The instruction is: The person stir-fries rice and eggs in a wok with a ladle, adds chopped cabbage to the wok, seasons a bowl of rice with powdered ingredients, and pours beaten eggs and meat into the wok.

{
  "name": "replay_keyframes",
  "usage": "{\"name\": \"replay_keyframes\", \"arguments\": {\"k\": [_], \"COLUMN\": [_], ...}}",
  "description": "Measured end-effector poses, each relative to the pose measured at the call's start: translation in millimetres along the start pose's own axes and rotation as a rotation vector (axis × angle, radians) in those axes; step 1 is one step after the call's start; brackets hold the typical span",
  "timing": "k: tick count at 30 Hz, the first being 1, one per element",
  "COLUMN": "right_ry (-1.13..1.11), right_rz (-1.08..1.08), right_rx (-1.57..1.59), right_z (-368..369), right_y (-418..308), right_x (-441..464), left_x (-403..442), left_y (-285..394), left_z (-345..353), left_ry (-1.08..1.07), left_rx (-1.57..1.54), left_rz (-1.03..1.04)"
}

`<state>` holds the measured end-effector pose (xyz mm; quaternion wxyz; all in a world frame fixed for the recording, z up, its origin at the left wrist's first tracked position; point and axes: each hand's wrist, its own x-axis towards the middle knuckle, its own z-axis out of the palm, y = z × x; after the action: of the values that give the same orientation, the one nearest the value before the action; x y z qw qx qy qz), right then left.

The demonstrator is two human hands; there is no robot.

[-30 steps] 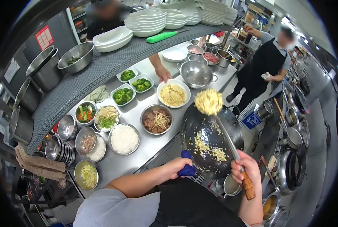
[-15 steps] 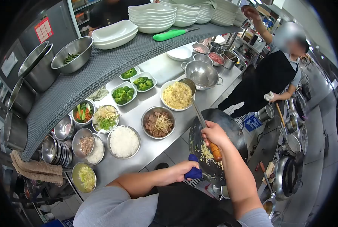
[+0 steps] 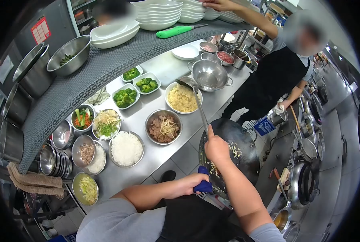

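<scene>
My right hand [image 3: 217, 150] grips the handle of a long metal ladle [image 3: 202, 108]. The ladle's head reaches over the far rim of a bowl of yellow fried rice [image 3: 181, 99]. In my left hand [image 3: 191, 183] is a bunched blue cloth [image 3: 203, 180], closed at the near left edge of a dark wok [image 3: 244, 161]; whatever part of the wok lies under the cloth is hidden. Scattered yellow grains cling inside the wok, which looks tilted. Beside the fried rice stands a metal bowl of meat with pale strips [image 3: 164, 126].
On the counter are bowls of white rice [image 3: 126, 149], broccoli [image 3: 125, 97], chopped vegetables [image 3: 106, 124] and a colander [image 3: 210, 75]. An overhead shelf [image 3: 107, 60] holds stacked plates [image 3: 158, 15] and a green-handled tool [image 3: 176, 32]. A co-worker [image 3: 274, 76] stands beyond the wok.
My right hand and the ladle have moved up and left, its head now over the bowl's far rim. Fewer grains show in the wok. The co-worker's raised arm has reached the plates.
</scene>
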<state>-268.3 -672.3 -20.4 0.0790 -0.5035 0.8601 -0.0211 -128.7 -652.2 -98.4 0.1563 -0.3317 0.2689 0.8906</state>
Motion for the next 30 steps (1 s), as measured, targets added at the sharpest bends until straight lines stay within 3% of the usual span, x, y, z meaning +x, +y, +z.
{"name": "replay_keyframes", "arguments": {"k": [4, 7, 10, 12, 16, 18, 21, 23, 24, 25, 26, 30], "right_ry": [0.041, 0.232, -0.009, -0.022, 0.07, 0.142, 0.261, 0.407, 0.258, 0.176, 0.244, 0.166], "right_rz": [0.025, -0.022, 0.145, 0.2, 0.25, 0.416, 0.52, 0.449, 0.65, 0.758, 0.752, 0.82], "right_rx": [0.047, 0.46, 1.143, 1.295, 1.483, 1.424, 1.133, 0.878, 1.176, 1.261, 1.354, 1.657], "right_z": [-8, -3, -39, -59, -52, -19, 70, 118, 76, 55, 49, 16], "right_y": [6, 30, 42, 55, 94, 111, 129, 144, 124, 116, 116, 134], "right_x": [-3, -7, -53, -105, -247, -323, -393, -399, -381, -371, -364, -397], "left_x": [-7, -9, -4, -2, -4, -18, -47, 18, 57, 91, 105, 79], "left_y": [-4, -11, -16, -21, -31, -40, -38, -41, -34, -29, -30, -54], "left_z": [2, 5, 8, 10, 21, 30, 67, 68, 68, 68, 74, 64], "left_ry": [0.0, -0.009, -0.001, 0.018, -0.087, -0.111, -0.114, -0.02, -0.024, 0.026, 0.08, 0.01], "left_rx": [-0.033, -0.045, -0.068, -0.081, -0.16, -0.189, -0.257, -0.16, -0.177, -0.225, -0.208, -0.096], "left_rz": [-0.008, 0.019, 0.027, 0.007, 0.044, 0.0, -0.099, -0.154, -0.196, -0.199, -0.038, -0.028]}}
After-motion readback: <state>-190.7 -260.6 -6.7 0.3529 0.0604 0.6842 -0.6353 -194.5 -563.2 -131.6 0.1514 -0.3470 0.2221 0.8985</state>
